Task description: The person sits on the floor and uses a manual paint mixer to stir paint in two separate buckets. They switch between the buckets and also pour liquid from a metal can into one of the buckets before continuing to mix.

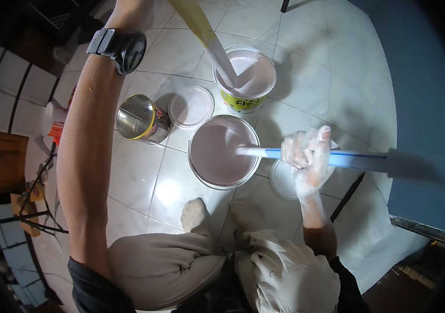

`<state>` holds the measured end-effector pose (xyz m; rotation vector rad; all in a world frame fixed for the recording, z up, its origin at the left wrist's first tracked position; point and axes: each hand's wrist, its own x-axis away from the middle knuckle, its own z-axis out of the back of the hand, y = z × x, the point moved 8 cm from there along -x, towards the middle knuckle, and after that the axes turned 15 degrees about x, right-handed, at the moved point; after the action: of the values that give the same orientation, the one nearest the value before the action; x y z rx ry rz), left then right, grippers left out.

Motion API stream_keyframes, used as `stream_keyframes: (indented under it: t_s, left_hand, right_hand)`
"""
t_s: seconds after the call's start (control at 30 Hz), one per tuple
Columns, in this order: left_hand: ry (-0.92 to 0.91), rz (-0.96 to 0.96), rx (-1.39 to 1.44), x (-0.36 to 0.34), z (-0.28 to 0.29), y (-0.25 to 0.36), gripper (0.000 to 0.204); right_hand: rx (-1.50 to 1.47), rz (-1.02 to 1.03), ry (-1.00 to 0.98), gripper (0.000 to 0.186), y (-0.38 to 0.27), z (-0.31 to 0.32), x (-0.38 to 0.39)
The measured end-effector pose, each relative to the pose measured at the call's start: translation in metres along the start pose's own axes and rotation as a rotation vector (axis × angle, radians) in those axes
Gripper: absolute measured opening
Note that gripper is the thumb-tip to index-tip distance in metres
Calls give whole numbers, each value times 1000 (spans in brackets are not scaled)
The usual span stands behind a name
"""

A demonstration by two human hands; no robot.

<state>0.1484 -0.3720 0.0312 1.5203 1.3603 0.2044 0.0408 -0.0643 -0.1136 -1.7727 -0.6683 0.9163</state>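
My right hand (308, 159), smeared with whitish paint, is closed round a long blue-and-white stick (355, 159). The stick's paint-coated end reaches over the rim of an open bucket (195, 169) of pale pinkish paint (212, 151); its outer end is blurred. At the upper edge is my left hand (136, 13), cut off by the frame beyond a wrist with a black watch; its fingers are out of sight. Near it a yellowish flat stick (201, 28) slants down into a second, yellow-green bucket (243, 103), also with pale paint inside.
An open metal can (144, 120) stands on the white tiled floor beside a round paint-smeared lid (191, 107). Another round lid (283, 180) lies under my right hand. A dark blue-grey panel (425, 104) borders the right. A black metal stand (37, 214) is at left.
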Motion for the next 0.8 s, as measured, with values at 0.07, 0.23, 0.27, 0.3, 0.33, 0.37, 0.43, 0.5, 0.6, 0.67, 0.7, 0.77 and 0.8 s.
stream_keyframes:
  t_s: [0.07,0.23,0.27,0.3,0.33,0.37,0.43,0.5,0.6,0.67,0.7,0.77,0.8]
  left_hand:
    - [15,-15,-7,-1,0,4,35]
    - [7,-34,-41,-1,3,8,36]
    - [6,-37,-47,-1,2,8,36]
    - [1,-38,-50,-1,1,9,36]
    - [1,-39,-52,-2,1,9,36]
    - [1,-42,-55,-2,1,9,36]
    - [1,-43,-62,-2,2,10,36]
    - [0,-47,-66,-4,0,10,36]
    - [-3,-44,-69,-3,0,11,36]
    - [-5,-50,-77,-5,0,11,36]
    - [-7,-49,-77,-4,-1,12,36]
    - [-8,-52,-77,-4,-2,12,37]
    - [-7,-53,-81,-4,-2,12,37]
  right_hand:
    - [-17,-41,5,49,-1,2,-2]
    - [47,-49,10,50,5,3,-3]
    - [52,-73,29,49,2,2,-4]
    - [58,-96,49,49,1,2,-4]
    - [30,-99,38,49,3,2,-4]
    - [3,-103,28,49,5,2,-3]
    - [26,-101,19,49,4,1,-4]
    - [132,-85,25,49,1,0,-6]
    - [-54,-115,14,49,7,2,-3]
    - [64,-84,27,49,3,0,-5]
    - [125,-65,34,50,0,0,-7]
    - [54,-68,4,51,6,5,-5]
    - [26,-124,40,51,3,3,-4]
